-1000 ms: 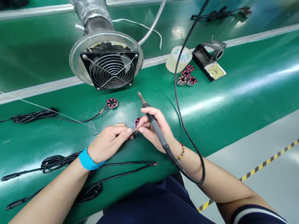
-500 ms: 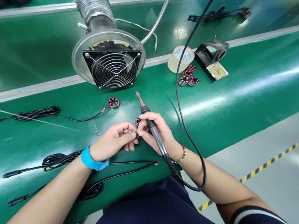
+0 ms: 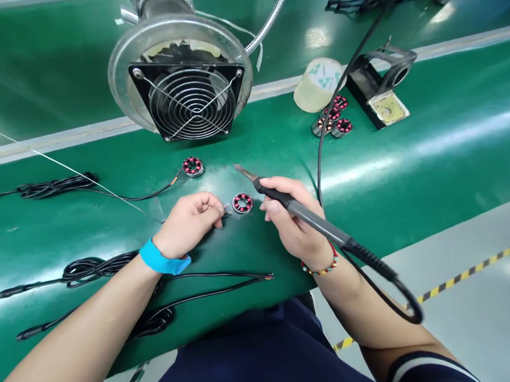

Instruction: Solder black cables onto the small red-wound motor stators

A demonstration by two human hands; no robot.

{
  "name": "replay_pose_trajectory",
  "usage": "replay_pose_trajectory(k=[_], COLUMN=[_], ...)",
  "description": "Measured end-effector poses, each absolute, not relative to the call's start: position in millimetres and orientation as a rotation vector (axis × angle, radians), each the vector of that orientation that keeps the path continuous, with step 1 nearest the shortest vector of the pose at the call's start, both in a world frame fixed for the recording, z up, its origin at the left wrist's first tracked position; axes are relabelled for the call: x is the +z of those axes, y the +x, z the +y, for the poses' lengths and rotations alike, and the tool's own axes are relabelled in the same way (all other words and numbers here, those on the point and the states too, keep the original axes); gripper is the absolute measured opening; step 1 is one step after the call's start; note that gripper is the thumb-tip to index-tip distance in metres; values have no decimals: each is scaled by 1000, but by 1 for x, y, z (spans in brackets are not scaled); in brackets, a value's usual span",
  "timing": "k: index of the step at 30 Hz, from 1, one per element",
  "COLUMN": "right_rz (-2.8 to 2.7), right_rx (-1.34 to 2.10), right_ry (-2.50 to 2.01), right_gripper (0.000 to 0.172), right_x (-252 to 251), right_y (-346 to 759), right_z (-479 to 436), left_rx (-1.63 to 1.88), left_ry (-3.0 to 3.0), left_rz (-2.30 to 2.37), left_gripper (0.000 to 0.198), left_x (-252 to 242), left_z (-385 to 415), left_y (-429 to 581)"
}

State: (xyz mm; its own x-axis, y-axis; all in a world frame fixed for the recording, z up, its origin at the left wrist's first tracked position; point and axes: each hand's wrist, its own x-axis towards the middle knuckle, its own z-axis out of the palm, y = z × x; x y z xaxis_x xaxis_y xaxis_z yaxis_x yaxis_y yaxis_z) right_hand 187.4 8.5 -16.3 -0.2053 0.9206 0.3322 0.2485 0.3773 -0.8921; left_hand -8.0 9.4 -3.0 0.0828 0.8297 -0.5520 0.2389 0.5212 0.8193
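My left hand (image 3: 196,219) pinches a cable end, and its thin bare wires (image 3: 227,211) poke out past the fingertips. Just right of those wires a motor stator (image 3: 242,203) with red windings lies flat on the green bench. In my right hand (image 3: 293,217) is a soldering iron (image 3: 314,217), gripped like a pen, its tip pointing up and left, above and apart from the stator. Farther back, another stator (image 3: 193,167) has a black cable (image 3: 144,197) joined to it by coloured wires.
A fume extractor fan (image 3: 194,103) hangs over the back. Several stators (image 3: 341,128), a tape roll (image 3: 318,85) and an iron stand (image 3: 382,87) are at the back right. Coiled black cables (image 3: 92,271) lie at the left, and the iron's cord (image 3: 320,170) crosses the right side.
My hands have moved apart. The right hand has swung the soldering iron rightward and tilted it lower, its tip staying near the stator. The stator and the wires at my left fingertips are now uncovered.
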Motion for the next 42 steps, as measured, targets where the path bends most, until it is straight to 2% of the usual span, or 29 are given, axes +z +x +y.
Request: replay_pose_trajectory(k=[10, 30, 42], right_rz=[-1639, -1620, -1671], right_rx=[899, 923, 826], right_ry=[-885, -917, -950], right_gripper=[11, 13, 14], right_x=[-19, -23, -21], right_y=[191, 191, 190], right_z=[8, 6, 6], left_rx=[559, 581, 586], left_ry=[953, 913, 925], left_rz=[1459, 1474, 1474], left_gripper=[11, 6, 12], left_x=[-5, -3, -3], left_z=[9, 9, 9], left_y=[-9, -9, -7])
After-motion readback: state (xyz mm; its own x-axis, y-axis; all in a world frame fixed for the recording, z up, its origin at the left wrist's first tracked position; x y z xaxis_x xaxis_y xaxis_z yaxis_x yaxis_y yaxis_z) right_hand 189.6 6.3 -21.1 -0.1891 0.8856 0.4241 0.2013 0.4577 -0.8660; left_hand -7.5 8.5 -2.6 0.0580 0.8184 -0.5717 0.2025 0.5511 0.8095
